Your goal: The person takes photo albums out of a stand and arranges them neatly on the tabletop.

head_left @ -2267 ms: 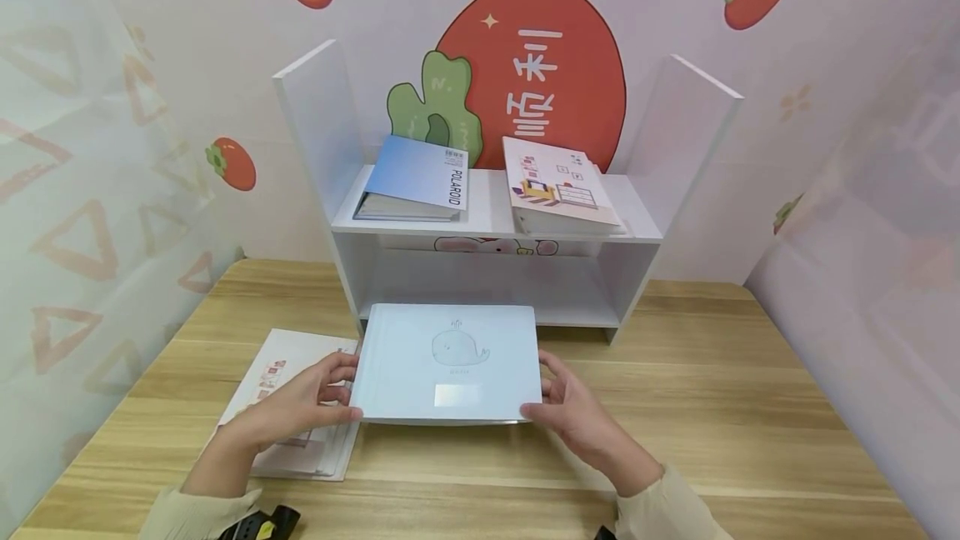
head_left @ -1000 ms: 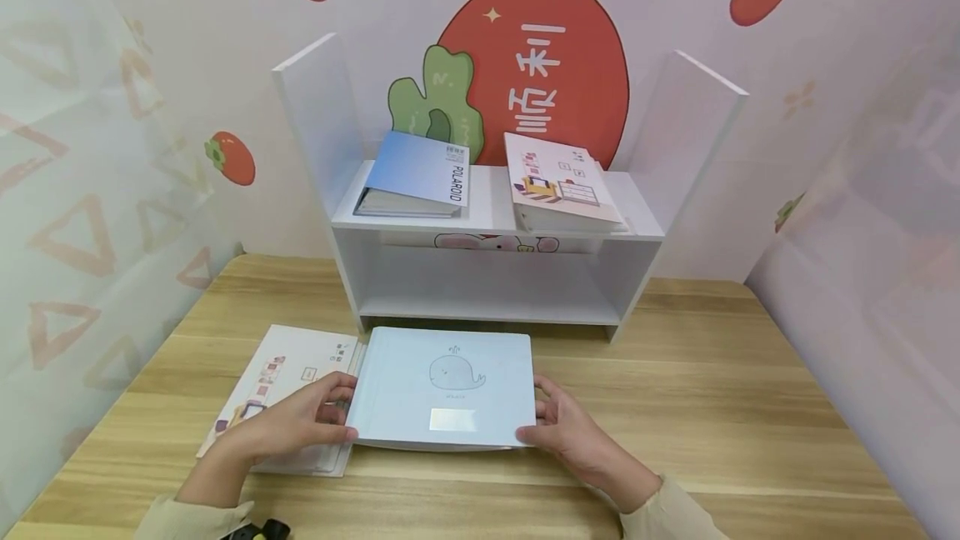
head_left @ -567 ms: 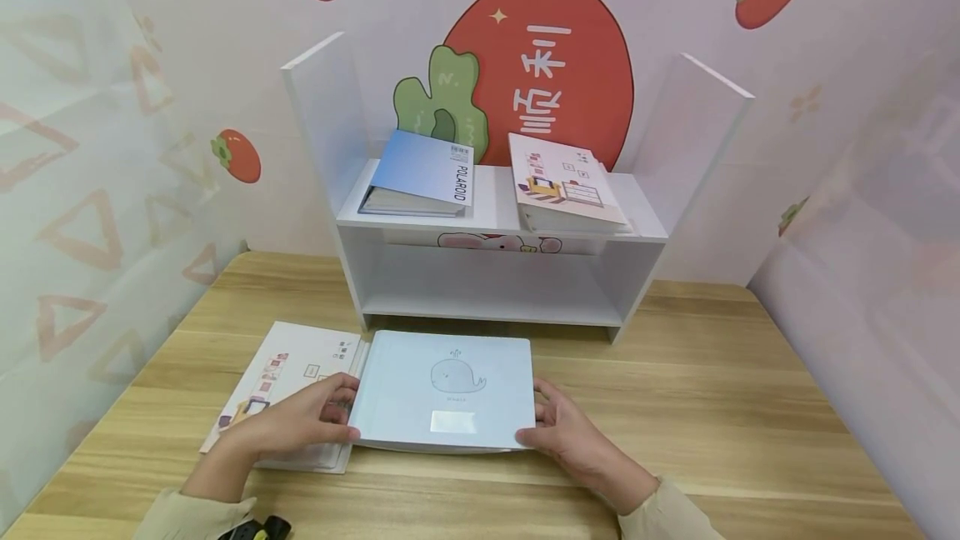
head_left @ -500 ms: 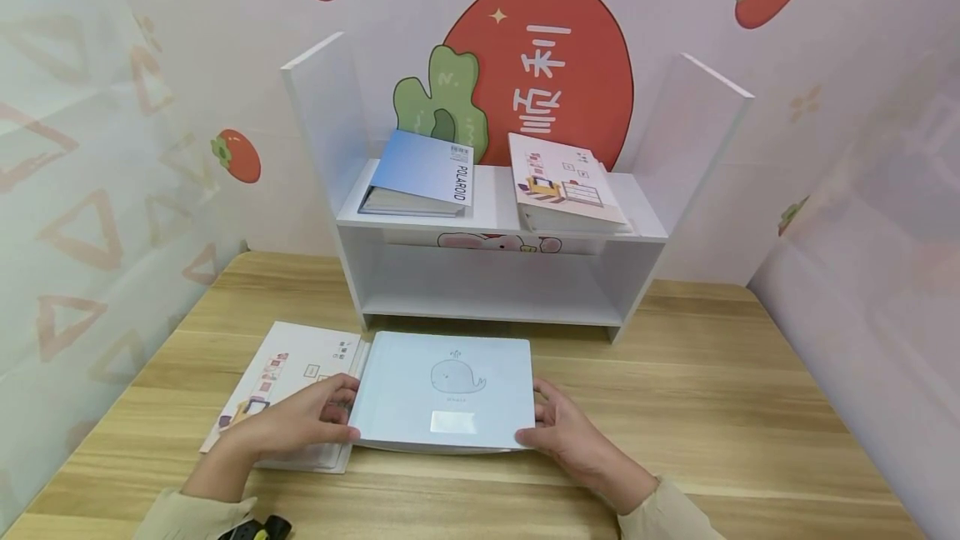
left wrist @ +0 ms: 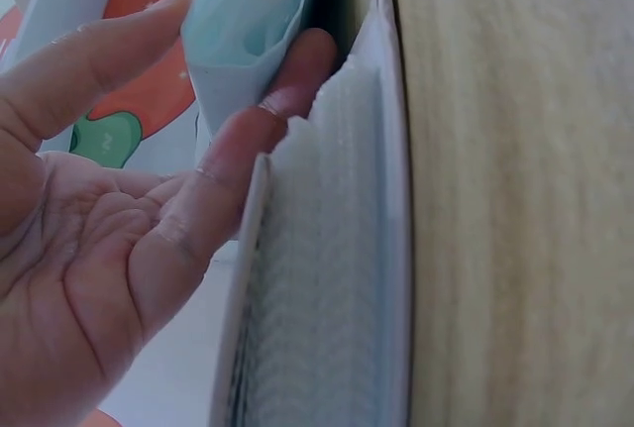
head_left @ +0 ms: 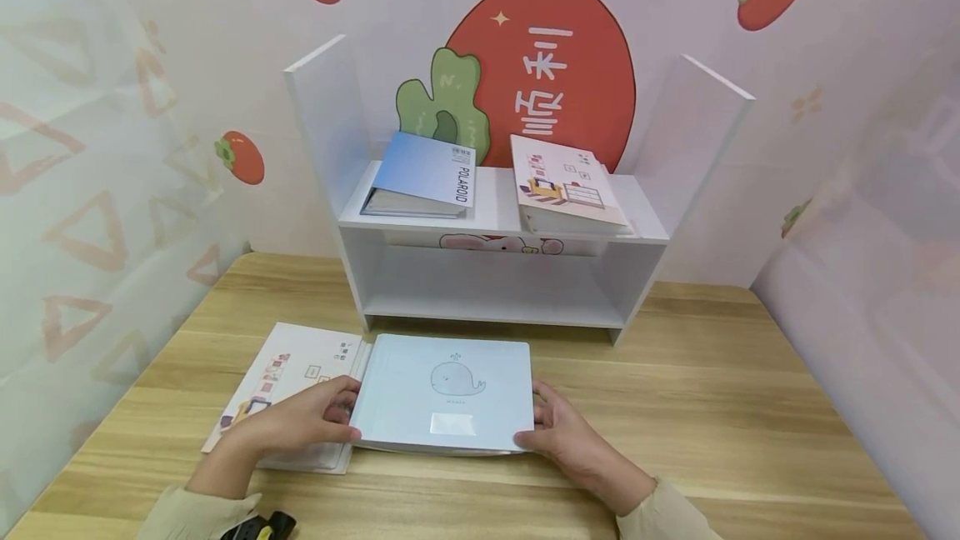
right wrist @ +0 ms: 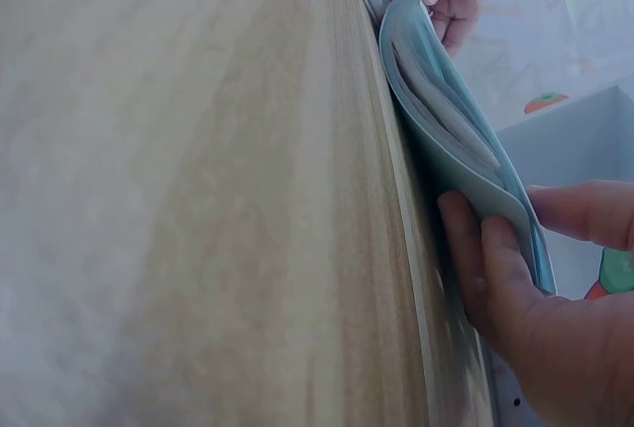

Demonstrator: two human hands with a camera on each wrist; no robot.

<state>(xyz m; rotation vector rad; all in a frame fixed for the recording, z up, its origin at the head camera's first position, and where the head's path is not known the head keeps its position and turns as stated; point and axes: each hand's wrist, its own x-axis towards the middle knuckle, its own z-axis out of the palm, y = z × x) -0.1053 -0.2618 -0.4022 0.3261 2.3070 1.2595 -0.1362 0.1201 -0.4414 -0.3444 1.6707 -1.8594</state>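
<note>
A pale blue photo album (head_left: 450, 394) with a line-drawn whale on its cover lies flat between both hands, in front of the shelf. My left hand (head_left: 303, 419) pinches its left edge, thumb on top and fingers underneath in the left wrist view. At the opposite edge, my right hand (head_left: 566, 436) grips it the same way; the right wrist view shows the fingers (right wrist: 505, 259) curled beneath the lower cover, just over the tabletop. Under the left wrist sits a white album (head_left: 288, 373) with a pink and yellow print, partly hidden by that hand.
Behind the hands stands a white two-tier shelf (head_left: 495, 307) with tall side panels. On its upper board rest a blue album (head_left: 427, 169) marked POLAROID and a cream illustrated album (head_left: 566, 186). Wood-grain tabletop (head_left: 712, 407) extends to the right.
Both hands have drawn the whale album back from the shelf's front toward the body since the oldest frame. Over the last second it has hardly moved; the view shifted slightly.
</note>
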